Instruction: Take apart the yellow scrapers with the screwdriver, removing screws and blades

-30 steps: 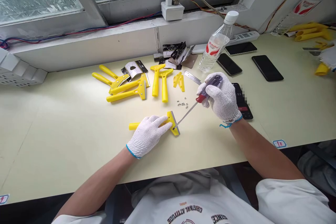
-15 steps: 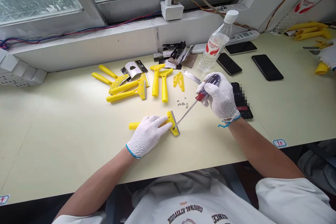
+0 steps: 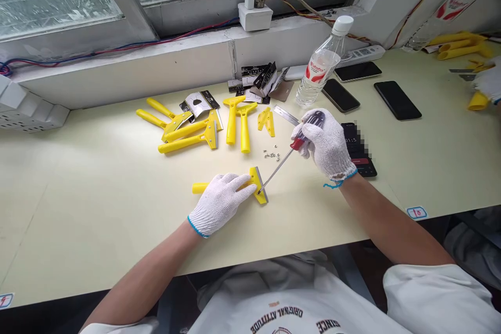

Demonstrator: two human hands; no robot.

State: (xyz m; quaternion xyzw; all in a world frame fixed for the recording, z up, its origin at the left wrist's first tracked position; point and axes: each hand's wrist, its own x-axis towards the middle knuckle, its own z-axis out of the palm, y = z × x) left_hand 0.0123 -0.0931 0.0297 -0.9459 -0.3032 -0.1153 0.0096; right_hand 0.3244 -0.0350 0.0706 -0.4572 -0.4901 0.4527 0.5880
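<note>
Right hand [image 3: 326, 145] shifted left — clenches screwdriver [image 3: 296, 142] on yellow scraper [image 3: 256, 185]; left hand [image 3: 219, 203] grasps it; table edge [image 3: 274, 257] below

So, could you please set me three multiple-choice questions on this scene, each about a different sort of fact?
1. Where is the tip of the screwdriver?
A. On a phone
B. At the head of the yellow scraper
C. Among the loose screws

2. What colour are the gloves?
A. Black
B. Yellow
C. White

3. What state is the water bottle in?
A. Lying on its side
B. Upright and capped
C. Crushed

1: B, the tip meets the scraper's head beside the left hand.
2: C, both are white knit with blue-trimmed cuffs.
3: B, it stands with its white cap on.
</note>
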